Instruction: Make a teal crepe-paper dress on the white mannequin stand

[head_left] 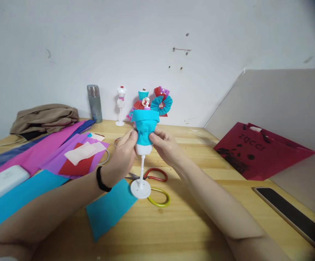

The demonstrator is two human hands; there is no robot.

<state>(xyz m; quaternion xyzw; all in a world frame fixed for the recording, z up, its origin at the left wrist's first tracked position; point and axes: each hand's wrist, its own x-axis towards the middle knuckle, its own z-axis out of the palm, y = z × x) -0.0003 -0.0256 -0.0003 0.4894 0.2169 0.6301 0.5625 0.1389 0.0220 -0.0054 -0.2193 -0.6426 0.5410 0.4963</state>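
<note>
A small white mini mannequin [144, 149] stands upright on a thin post with a round base [140, 189]. Its torso is wrapped in a turquoise crepe-like piece [145, 125], folded over at the top edge. My left hand [125, 148] grips it at the waist from the left, thumb on the turquoise wrap. From the right, my right hand [165, 144] presses its thumb on the same wrap; the fingers behind are hidden. Scissors [157, 175] with one red and one yellow-green handle lie behind the base, partly covered by it. A turquoise sheet [112, 208] lies beside the base.
Pink, purple, red and turquoise sheets [56, 152] spread on the left, near a white box-like object [5, 183]. Along the wall stand a grey flask [94, 103], a white mannequin [121, 103] and decorated ones [161, 103]. A red bag [260, 152] and phone [289, 214] lie right.
</note>
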